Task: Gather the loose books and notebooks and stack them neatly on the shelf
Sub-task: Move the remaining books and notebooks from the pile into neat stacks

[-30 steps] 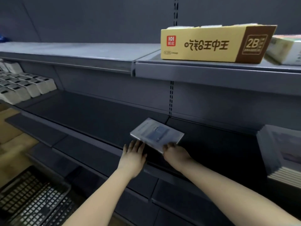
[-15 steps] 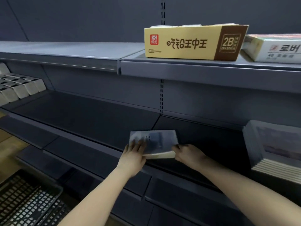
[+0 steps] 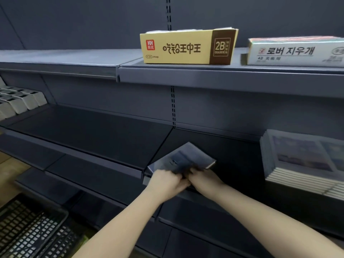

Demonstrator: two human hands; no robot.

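We see a thin grey-blue notebook (image 3: 186,156) lying flat on the dark middle shelf (image 3: 93,131), just right of the seam between two shelf panels, turned so one corner points toward the back wall. Both hands meet at its near edge, touching each other. The left hand (image 3: 166,181) has its fingers curled onto the notebook's near corner, gripping it. The right hand (image 3: 203,176) lies over the near edge too, but its fingertips are blurred, so we cannot tell whether it grips or only presses. Well to the right on the same shelf sits a stack of notebooks (image 3: 301,162), apart from the one held. On the upper shelf (image 3: 223,79) stand a yellow eraser box (image 3: 178,48) and a white box (image 3: 294,52).
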